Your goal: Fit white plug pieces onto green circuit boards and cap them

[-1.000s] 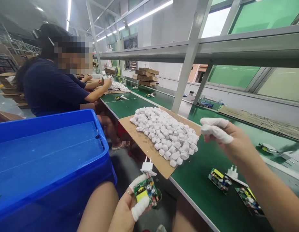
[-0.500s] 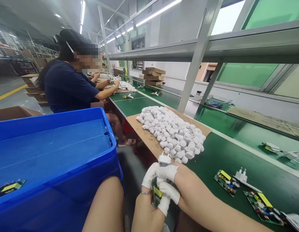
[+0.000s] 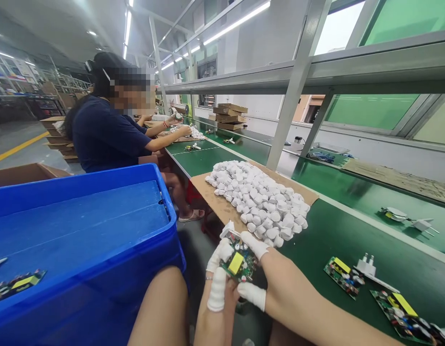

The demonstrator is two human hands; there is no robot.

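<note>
A green circuit board (image 3: pixel 246 259) with a yellow transformer is held low in front of me, its component side facing up. My left hand (image 3: pixel 218 276), with white finger covers, grips the board's left side. At the board's right edge, my right hand (image 3: pixel 270 269) holds it between covered fingers and thumb. A white plug piece (image 3: pixel 229 230) sticks out past the board's far end; how it is joined there is hard to make out. Just beyond my hands, a heap of small white caps (image 3: pixel 261 197) lies on a cardboard sheet (image 3: pixel 208 192).
To my left stands a blue bin (image 3: pixel 100 216) with a circuit board (image 3: pixel 18 286) in it. More boards with plugs (image 3: pixel 346 274) lie on the green bench (image 3: pixel 316 230) at right. A co-worker (image 3: pixel 110 125) sits farther along. A metal post (image 3: pixel 290 91) rises from the bench.
My hands have spread apart and turned the circuit board so that its components show. The plug piece has tilted to the left. The co-worker's hands have moved apart.
</note>
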